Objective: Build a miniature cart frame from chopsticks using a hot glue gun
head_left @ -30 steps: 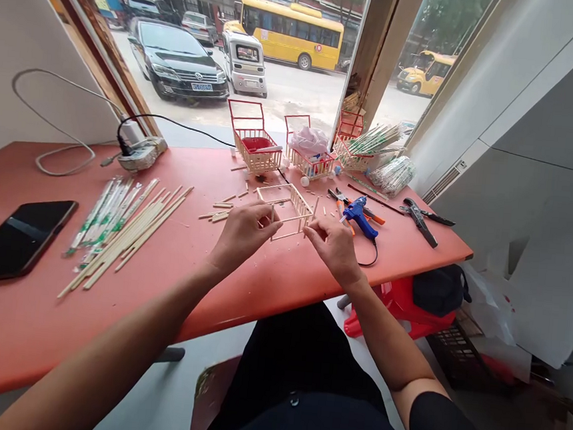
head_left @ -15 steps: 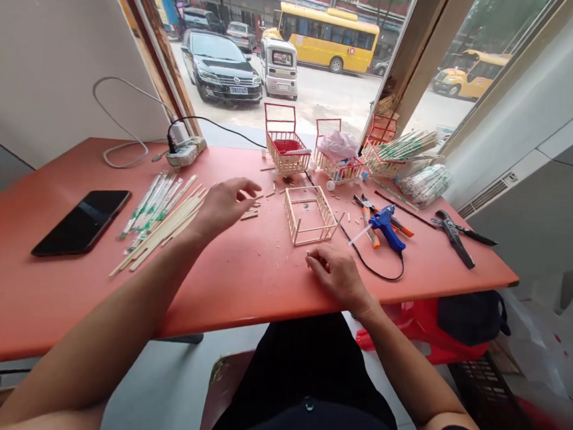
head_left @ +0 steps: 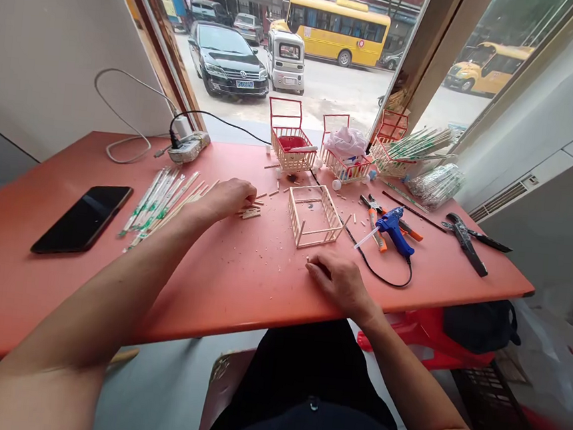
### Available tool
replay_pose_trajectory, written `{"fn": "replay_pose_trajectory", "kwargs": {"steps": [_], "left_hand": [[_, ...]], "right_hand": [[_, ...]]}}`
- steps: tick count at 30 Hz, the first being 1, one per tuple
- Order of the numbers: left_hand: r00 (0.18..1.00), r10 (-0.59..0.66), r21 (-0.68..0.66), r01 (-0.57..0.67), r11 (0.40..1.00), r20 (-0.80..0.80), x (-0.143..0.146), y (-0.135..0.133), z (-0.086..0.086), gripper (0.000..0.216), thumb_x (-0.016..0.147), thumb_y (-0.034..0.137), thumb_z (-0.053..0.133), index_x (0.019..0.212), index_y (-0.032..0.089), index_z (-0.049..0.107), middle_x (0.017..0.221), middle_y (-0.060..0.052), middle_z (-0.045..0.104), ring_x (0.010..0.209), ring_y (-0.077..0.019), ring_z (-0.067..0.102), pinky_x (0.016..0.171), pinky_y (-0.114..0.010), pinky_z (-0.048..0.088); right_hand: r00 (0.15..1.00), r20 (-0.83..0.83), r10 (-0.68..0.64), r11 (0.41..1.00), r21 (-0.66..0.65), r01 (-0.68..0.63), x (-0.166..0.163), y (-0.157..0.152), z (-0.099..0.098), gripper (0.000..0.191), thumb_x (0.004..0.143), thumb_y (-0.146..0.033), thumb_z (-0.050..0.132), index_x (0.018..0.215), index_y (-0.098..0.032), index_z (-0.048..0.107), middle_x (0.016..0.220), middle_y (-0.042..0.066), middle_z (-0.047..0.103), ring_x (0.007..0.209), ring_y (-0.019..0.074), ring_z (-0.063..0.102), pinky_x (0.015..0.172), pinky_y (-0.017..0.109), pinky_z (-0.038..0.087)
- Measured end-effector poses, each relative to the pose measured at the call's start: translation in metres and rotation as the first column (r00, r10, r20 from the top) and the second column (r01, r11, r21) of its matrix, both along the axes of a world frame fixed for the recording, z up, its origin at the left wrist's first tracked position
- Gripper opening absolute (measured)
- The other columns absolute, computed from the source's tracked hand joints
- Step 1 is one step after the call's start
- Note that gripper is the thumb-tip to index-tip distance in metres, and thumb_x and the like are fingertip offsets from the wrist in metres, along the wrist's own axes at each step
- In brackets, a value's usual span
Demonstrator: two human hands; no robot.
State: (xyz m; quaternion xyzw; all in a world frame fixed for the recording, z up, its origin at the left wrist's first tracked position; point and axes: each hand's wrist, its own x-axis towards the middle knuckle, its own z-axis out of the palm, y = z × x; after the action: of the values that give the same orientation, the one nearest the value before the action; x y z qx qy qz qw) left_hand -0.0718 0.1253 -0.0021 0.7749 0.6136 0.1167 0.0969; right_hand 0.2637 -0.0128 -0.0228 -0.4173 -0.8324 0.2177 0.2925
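A small open basket frame of wooden sticks (head_left: 315, 215) stands on the red table (head_left: 241, 278), with neither hand on it. My left hand (head_left: 228, 197) reaches left of it, fingers curled down onto a little pile of short cut sticks (head_left: 250, 212). In front of the frame my right hand (head_left: 337, 280) rests on the table with its fingers curled; a tiny stick piece shows at its fingertips. Long wrapped chopsticks (head_left: 162, 201) lie just left of my left hand.
A blue glue gun (head_left: 394, 227) with its black cord, orange-handled pliers (head_left: 374, 215) and black cutters (head_left: 467, 241) lie to the right. Finished red-handled stick carts (head_left: 289, 142) and bundles of chopsticks (head_left: 415, 146) line the window. A black phone (head_left: 83, 218) and a power strip (head_left: 188, 147) lie at left.
Both hands let go of the basket frame, which now stands on the table. My left hand moved left and came down on the short sticks. My right hand dropped to the table.
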Motion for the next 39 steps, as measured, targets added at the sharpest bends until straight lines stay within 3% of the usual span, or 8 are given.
{"fn": "replay_pose_trajectory", "kwargs": {"steps": [7, 10, 12, 15, 18, 21, 26, 39], "left_hand": [[0.998, 0.062, -0.011, -0.062, 0.998, -0.007, -0.003, -0.007, 0.008, 0.013, 0.06, 0.021, 0.066, 0.054, 0.025, 0.055, 0.068, -0.008, 0.068, 0.069, -0.0257, 0.059, 0.067, -0.036, 0.035], [0.986, 0.091, 0.006, -0.092, 0.996, 0.139, -0.003, -0.031, 0.016, 0.005, 0.069, 0.029, 0.066, 0.067, 0.024, 0.066, 0.077, -0.008, 0.074, 0.076, -0.0259, 0.065, 0.072, -0.035, 0.043], [0.857, 0.102, -0.094, -0.062, 0.994, 0.505, 0.003, -0.054, 0.02, 0.019, 0.071, 0.038, 0.073, 0.082, 0.024, 0.077, 0.083, -0.008, 0.078, 0.079, -0.0248, 0.067, 0.072, -0.034, 0.048], [0.518, 0.187, -0.237, 0.031, 0.971, 0.835, 0.026, -0.094, 0.02, 0.033, 0.063, 0.044, 0.09, 0.085, 0.021, 0.08, 0.09, -0.01, 0.08, 0.075, -0.0196, 0.064, 0.071, -0.033, 0.052], [0.306, 0.298, -0.355, 0.15, 0.923, 0.904, 0.057, -0.128, 0.014, 0.037, 0.059, 0.044, 0.098, 0.078, 0.02, 0.078, 0.085, -0.008, 0.077, 0.07, -0.0159, 0.061, 0.07, -0.033, 0.054], [0.246, 0.347, -0.401, 0.221, 0.889, 0.905, 0.079, -0.149, 0.006, 0.038, 0.06, 0.045, 0.1, 0.076, 0.019, 0.077, 0.077, -0.004, 0.071, 0.068, -0.0136, 0.059, 0.069, -0.03, 0.054], [0.325, 0.247, -0.317, 0.185, 0.93, 0.913, 0.09, -0.16, 0.004, 0.032, 0.067, 0.044, 0.095, 0.08, 0.02, 0.078, 0.081, -0.004, 0.074, 0.073, -0.0161, 0.064, 0.073, -0.032, 0.057], [0.684, 0.002, -0.032, 0.031, 0.999, 0.729, 0.101, -0.16, -0.006, 0.009, 0.078, 0.026, 0.068, 0.079, 0.021, 0.076, 0.076, -0.001, 0.079, 0.075, -0.0191, 0.072, 0.073, -0.029, 0.054]], "right_hand": [[1.0, -0.02, 0.003, 1.0, -0.006, -0.003, 0.001, -0.001, 0.0, 0.018, 0.106, -0.025, 0.061, 0.089, -0.021, 0.068, 0.09, 0.004, 0.076, 0.081, 0.0179, 0.064, 0.08, 0.029, 0.045], [0.992, -0.122, -0.012, 0.995, -0.095, 0.001, 0.0, -0.001, 0.004, 0.02, 0.104, -0.028, 0.063, 0.086, -0.021, 0.07, 0.083, 0.002, 0.074, 0.073, 0.0159, 0.06, 0.072, 0.029, 0.044], [0.974, -0.228, -0.008, 0.978, -0.203, -0.039, -0.004, -0.002, 0.009, 0.021, 0.102, -0.032, 0.066, 0.086, -0.02, 0.073, 0.081, 0.002, 0.075, 0.07, 0.0149, 0.06, 0.067, 0.027, 0.044], [0.94, -0.34, 0.018, 0.942, -0.311, -0.13, -0.016, -0.004, 0.016, 0.022, 0.1, -0.035, 0.068, 0.088, -0.019, 0.077, 0.086, 0.003, 0.08, 0.076, 0.0152, 0.067, 0.069, 0.026, 0.047], [0.922, -0.387, 0.031, 0.938, -0.308, -0.161, -0.03, -0.006, 0.021, 0.023, 0.1, -0.036, 0.068, 0.088, -0.019, 0.079, 0.087, 0.004, 0.081, 0.079, 0.0152, 0.069, 0.071, 0.027, 0.048], [0.918, -0.395, 0.016, 0.96, -0.252, -0.125, -0.038, -0.005, 0.022, 0.023, 0.1, -0.037, 0.07, 0.088, -0.02, 0.078, 0.085, 0.003, 0.08, 0.075, 0.0142, 0.067, 0.071, 0.026, 0.048], [0.959, -0.283, -0.022, 0.988, -0.154, -0.023, -0.037, -0.001, 0.02, 0.018, 0.1, -0.032, 0.073, 0.087, -0.02, 0.077, 0.082, 0.0, 0.079, 0.073, 0.0137, 0.064, 0.071, 0.026, 0.047], [0.997, -0.07, 0.028, 0.992, -0.12, -0.037, -0.033, 0.006, 0.001, 0.012, 0.101, -0.013, 0.071, 0.092, -0.018, 0.077, 0.088, 0.002, 0.079, 0.081, 0.0151, 0.067, 0.075, 0.025, 0.046]]}}
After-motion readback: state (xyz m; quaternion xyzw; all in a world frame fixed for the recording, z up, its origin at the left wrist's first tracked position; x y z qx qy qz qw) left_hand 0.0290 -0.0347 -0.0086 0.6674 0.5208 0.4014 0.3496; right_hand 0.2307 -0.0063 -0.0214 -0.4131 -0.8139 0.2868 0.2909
